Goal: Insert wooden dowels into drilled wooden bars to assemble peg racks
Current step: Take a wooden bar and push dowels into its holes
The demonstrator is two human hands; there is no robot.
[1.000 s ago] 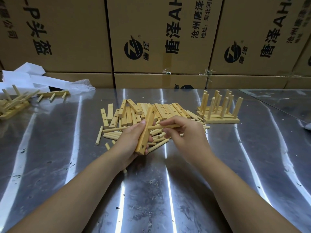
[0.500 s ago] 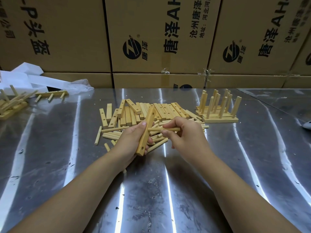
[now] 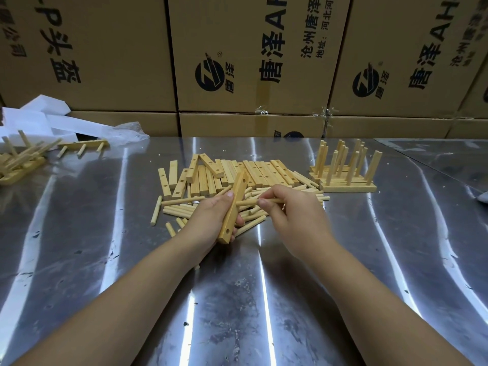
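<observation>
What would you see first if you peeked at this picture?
First, the two hands in the middle: the left hand grips a drilled wooden bar, and the right hand pinches a dowel whose tip meets the bar. Behind them a heap of loose bars and dowels lies on the shiny metal table, with finished peg racks standing to its right. Big brown cardboard boxes fill the back.

— Camera position?
— One wide-angle unit, worn on my head. It faces forward and down across the steel table (image 3: 79,233) toward the cartons (image 3: 105,48) behind it.
— Range?
— Close. My forearms enter from the bottom edge, with my left hand (image 3: 208,215) and right hand (image 3: 293,215) near centre. The edges bend, so corner detail is probably unreliable.
</observation>
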